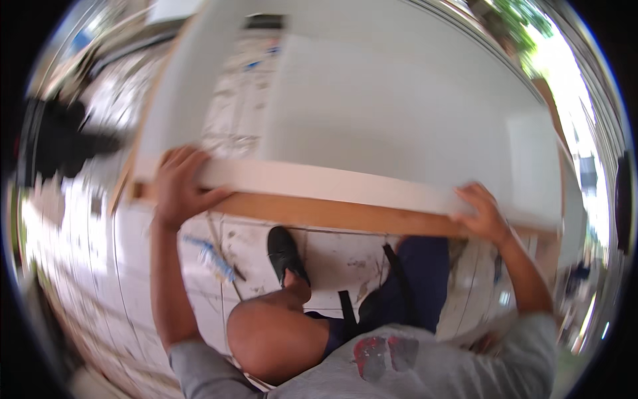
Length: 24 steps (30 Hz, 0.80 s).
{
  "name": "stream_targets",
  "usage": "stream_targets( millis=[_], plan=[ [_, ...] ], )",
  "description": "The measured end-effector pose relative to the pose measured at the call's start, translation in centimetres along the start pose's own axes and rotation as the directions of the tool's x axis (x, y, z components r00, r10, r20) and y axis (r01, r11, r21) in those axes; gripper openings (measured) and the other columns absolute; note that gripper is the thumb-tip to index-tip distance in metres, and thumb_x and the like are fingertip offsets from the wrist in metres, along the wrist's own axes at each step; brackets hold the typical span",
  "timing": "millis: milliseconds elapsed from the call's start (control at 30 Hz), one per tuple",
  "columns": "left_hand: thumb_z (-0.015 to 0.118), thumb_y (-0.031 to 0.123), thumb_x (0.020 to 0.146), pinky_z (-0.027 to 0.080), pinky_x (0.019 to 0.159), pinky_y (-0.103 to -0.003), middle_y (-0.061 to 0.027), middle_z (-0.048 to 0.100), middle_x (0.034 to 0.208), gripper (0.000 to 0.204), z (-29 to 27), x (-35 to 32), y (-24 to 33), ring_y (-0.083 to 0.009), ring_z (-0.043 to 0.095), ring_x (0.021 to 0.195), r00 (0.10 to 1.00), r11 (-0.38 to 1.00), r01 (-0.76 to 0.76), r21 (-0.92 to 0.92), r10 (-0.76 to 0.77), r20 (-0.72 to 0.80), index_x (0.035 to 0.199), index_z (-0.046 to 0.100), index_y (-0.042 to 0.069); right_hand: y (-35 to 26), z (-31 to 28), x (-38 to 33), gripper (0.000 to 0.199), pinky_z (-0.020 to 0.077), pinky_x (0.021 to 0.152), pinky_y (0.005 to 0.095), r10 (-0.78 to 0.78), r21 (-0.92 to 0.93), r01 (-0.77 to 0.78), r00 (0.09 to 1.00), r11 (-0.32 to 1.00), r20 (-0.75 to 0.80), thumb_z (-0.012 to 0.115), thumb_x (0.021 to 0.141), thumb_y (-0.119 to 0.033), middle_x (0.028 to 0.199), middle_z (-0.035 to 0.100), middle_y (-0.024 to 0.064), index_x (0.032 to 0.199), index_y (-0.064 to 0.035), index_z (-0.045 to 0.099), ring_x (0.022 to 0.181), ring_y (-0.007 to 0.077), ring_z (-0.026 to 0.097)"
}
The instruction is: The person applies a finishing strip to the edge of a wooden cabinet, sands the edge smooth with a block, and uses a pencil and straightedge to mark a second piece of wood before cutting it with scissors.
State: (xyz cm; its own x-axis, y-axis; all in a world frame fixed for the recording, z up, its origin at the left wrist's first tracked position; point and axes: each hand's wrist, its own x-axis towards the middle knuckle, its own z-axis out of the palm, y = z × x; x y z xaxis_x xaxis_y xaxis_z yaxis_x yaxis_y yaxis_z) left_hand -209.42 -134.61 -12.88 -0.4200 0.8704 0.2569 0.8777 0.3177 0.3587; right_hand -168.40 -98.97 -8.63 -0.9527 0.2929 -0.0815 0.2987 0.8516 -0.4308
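Note:
A long white board (319,179) with a bare brown wooden edge runs across in front of me, part of a large white cabinet carcass (399,100). My left hand (183,186) grips the board near its left end, fingers over the top and thumb stretched along the near side. Near the right end, my right hand (484,211) is closed over the same board, fingers bent on top. Parts of the fingers on both hands are hidden or softened by blur.
Below lies a dirty white tiled floor (199,286), with a clear plastic bottle (214,261) at the left. My shod foot (286,253) is just under the board. A blurred dark object (60,143) stands at far left. Greenery (522,30) shows at upper right.

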Motion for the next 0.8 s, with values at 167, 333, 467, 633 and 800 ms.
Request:
stream_targets(
  millis=[167,333,467,633,800],
  plan=[
    [0.076,0.034,0.058,0.042,0.087,-0.044,-0.0139,0.061,0.093,0.05,0.2,-0.3,0.4,-0.035,0.057,0.092,0.996,0.997,-0.045,0.066,0.05,-0.076,0.092,0.06,0.002,1.9,-1.3,0.5,0.056,0.0454,0.086,0.0363,-0.056,0.025,0.056,0.998,0.998,-0.009,0.079,0.071,-0.024,0.103,0.058,0.0133,0.119,-0.0027,0.06,0.095,0.0287,0.056],
    [0.076,0.036,0.06,0.042,0.088,-0.044,-0.0132,0.061,0.098,0.052,0.5,-0.3,0.2,-0.0339,0.056,0.095,0.998,0.995,-0.06,0.075,0.062,-0.023,0.095,0.059,0.002,3.3,-1.1,-3.1,0.051,0.0457,0.085,0.0361,-0.083,0.04,0.086,0.995,0.996,-0.06,0.079,0.071,-0.024,0.105,0.059,0.0113,0.117,-0.0075,0.064,0.096,0.0266,0.056],
    [0.076,0.039,0.063,0.041,0.088,-0.044,-0.0127,0.06,0.1,0.054,0.2,-0.6,-0.5,-0.0334,0.054,0.097,1.0,0.997,-0.027,0.078,0.028,0.0,0.098,0.058,0.003,2.8,-0.5,-2.8,0.046,0.0458,0.085,0.0368,-0.146,0.011,0.147,0.984,0.989,-0.098,0.077,0.072,-0.023,0.105,0.06,0.0116,0.114,-0.0083,0.065,0.096,0.0273,0.056],
    [0.077,0.035,0.062,0.041,0.088,-0.044,-0.0128,0.06,0.101,0.052,0.5,-0.3,0.0,-0.034,0.054,0.098,0.999,0.998,-0.037,0.058,0.036,0.017,0.098,0.058,0.003,3.2,-0.5,-3.6,0.044,0.046,0.084,0.0379,-0.174,-0.04,0.17,0.977,0.985,-0.124,0.077,0.072,-0.022,0.107,0.059,0.0124,0.112,-0.0079,0.065,0.094,0.0285,0.056],
    [0.077,0.032,0.061,0.041,0.09,-0.044,-0.0143,0.06,0.103,0.051,0.5,-0.1,0.4,-0.0346,0.053,0.1,0.999,0.998,-0.005,0.065,0.002,0.05,0.099,0.059,0.002,4.2,-0.8,-3.1,0.042,0.0465,0.083,0.04,-0.216,-0.061,0.209,0.967,0.976,-0.132,0.075,0.073,-0.02,0.108,0.059,0.0144,0.111,-0.0053,0.065,0.094,0.0309,0.056]
  ],
)
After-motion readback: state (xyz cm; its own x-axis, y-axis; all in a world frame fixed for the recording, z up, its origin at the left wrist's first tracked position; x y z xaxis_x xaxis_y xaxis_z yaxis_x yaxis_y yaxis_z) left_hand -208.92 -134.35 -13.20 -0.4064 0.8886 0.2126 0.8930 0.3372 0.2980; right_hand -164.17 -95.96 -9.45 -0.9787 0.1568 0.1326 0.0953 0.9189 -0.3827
